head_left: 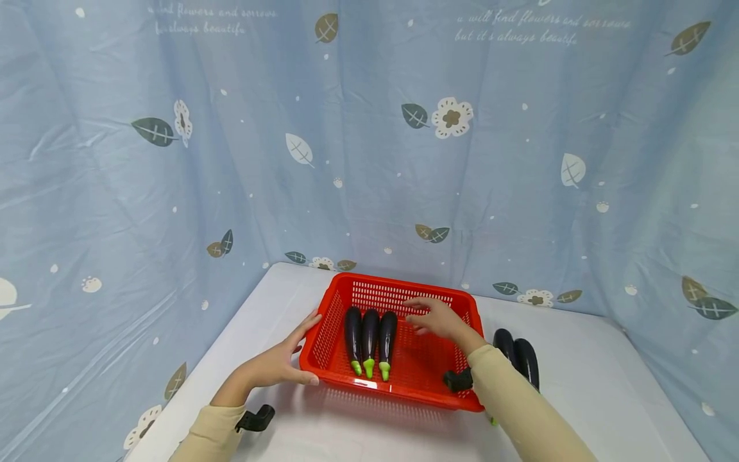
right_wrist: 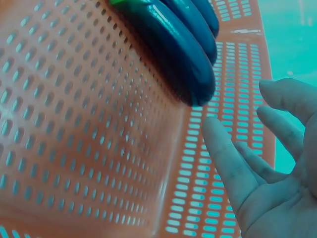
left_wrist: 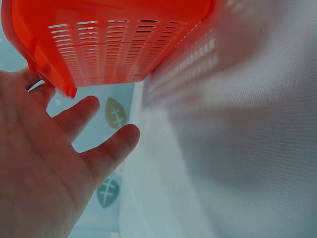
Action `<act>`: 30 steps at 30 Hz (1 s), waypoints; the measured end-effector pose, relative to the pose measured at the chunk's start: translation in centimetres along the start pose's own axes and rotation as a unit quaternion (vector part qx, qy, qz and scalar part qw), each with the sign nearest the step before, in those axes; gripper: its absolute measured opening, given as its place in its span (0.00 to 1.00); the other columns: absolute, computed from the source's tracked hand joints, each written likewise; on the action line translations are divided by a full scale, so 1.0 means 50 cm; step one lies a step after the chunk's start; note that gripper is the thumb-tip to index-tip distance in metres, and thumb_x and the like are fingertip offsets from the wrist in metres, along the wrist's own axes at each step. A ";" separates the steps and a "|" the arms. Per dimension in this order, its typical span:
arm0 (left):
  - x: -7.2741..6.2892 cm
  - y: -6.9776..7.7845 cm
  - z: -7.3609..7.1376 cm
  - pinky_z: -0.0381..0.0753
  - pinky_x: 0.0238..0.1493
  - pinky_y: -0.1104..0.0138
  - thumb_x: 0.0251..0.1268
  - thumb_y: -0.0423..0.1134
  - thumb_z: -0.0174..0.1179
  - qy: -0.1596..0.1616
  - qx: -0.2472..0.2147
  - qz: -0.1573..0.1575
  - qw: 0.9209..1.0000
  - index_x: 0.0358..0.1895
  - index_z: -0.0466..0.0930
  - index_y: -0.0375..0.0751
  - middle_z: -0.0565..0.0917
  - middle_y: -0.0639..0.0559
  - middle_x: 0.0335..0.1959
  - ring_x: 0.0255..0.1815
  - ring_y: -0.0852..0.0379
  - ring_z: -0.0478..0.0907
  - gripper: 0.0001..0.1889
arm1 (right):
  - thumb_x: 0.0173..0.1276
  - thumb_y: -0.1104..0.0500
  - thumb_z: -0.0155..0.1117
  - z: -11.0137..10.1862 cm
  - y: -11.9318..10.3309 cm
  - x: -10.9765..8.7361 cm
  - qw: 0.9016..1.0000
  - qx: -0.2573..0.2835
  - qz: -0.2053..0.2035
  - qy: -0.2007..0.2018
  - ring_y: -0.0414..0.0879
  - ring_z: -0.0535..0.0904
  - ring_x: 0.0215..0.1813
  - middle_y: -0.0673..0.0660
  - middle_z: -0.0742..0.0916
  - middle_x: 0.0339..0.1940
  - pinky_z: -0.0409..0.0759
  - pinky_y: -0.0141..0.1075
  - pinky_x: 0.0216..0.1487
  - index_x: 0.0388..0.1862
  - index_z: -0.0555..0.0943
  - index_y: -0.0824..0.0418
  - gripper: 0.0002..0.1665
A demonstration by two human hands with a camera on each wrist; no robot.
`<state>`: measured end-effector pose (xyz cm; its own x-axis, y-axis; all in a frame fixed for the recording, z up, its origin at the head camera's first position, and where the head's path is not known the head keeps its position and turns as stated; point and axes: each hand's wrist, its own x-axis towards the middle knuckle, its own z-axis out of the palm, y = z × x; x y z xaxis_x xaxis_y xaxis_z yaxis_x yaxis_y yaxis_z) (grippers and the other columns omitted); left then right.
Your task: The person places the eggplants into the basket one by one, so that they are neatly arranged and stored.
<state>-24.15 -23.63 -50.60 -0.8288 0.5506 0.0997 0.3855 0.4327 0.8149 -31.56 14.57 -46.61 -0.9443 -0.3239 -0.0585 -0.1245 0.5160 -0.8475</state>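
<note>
A red perforated plastic basket [head_left: 424,362] stands on the white table. Three dark purple eggplants [head_left: 370,335] lie side by side in its left half, green stems toward the front. At the basket's left end is my left hand [head_left: 268,367], fingers straight and spread, some of them against the rim [left_wrist: 47,74]. My right hand [head_left: 437,319] hovers over the basket to the right of the eggplants, holding nothing. In the right wrist view its fingers [right_wrist: 225,158] are loosely spread near the rounded ends of the eggplants [right_wrist: 183,59].
Two more eggplants [head_left: 526,362] lie on the table right of the basket, partly hidden by my right sleeve [head_left: 514,404]. A green stem tip [head_left: 493,421] peeks out below that sleeve. Behind the white table [head_left: 589,378] hangs a blue patterned curtain [head_left: 369,160].
</note>
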 end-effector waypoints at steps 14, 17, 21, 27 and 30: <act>-0.001 0.002 -0.001 0.61 0.69 0.31 0.53 0.50 0.77 -0.001 -0.002 0.000 1.000 0.84 0.39 0.51 0.34 0.46 0.85 0.81 0.34 0.44 0.62 | 0.74 0.59 0.65 -0.045 -0.012 -0.018 1.000 -0.015 -0.005 0.017 0.62 0.87 0.48 0.67 0.80 0.64 0.87 0.47 0.48 0.70 0.76 0.62 0.27; 0.000 0.001 0.000 0.61 0.69 0.32 0.53 0.50 0.77 -0.002 -0.002 0.002 1.000 0.84 0.39 0.51 0.34 0.46 0.85 0.82 0.35 0.44 0.62 | 0.74 0.58 0.65 -0.058 -0.007 -0.026 1.000 -0.015 -0.003 0.019 0.62 0.87 0.48 0.67 0.80 0.65 0.87 0.49 0.49 0.70 0.76 0.62 0.27; 0.001 0.000 0.001 0.62 0.69 0.32 0.53 0.50 0.77 -0.003 -0.002 0.002 1.000 0.84 0.39 0.51 0.34 0.46 0.85 0.82 0.35 0.44 0.62 | 0.75 0.60 0.64 -0.073 -0.007 -0.036 1.000 -0.009 -0.012 0.024 0.64 0.87 0.46 0.69 0.79 0.66 0.86 0.52 0.50 0.70 0.76 0.64 0.26; 0.001 -0.004 0.000 0.63 0.69 0.33 0.53 0.50 0.77 -0.001 -0.003 -0.002 1.000 0.84 0.39 0.53 0.34 0.48 0.85 0.81 0.34 0.45 0.62 | 0.76 0.59 0.63 -0.092 -0.012 -0.046 0.999 -0.022 -0.022 0.035 0.62 0.87 0.46 0.70 0.81 0.62 0.86 0.51 0.49 0.69 0.76 0.66 0.25; 0.001 -0.004 0.000 0.62 0.69 0.32 0.53 0.50 0.77 -0.001 -0.003 -0.002 1.000 0.84 0.39 0.53 0.34 0.47 0.85 0.81 0.33 0.45 0.62 | 0.76 0.60 0.62 -0.101 -0.011 -0.051 0.999 -0.015 -0.023 0.033 0.63 0.87 0.47 0.72 0.79 0.64 0.86 0.52 0.50 0.69 0.74 0.67 0.26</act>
<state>-24.26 -23.69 -50.76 -0.8295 0.5503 0.0950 0.3793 0.4304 0.8191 -30.63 19.13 -43.33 -0.9550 -0.2962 0.0157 -0.1767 0.5255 -0.8323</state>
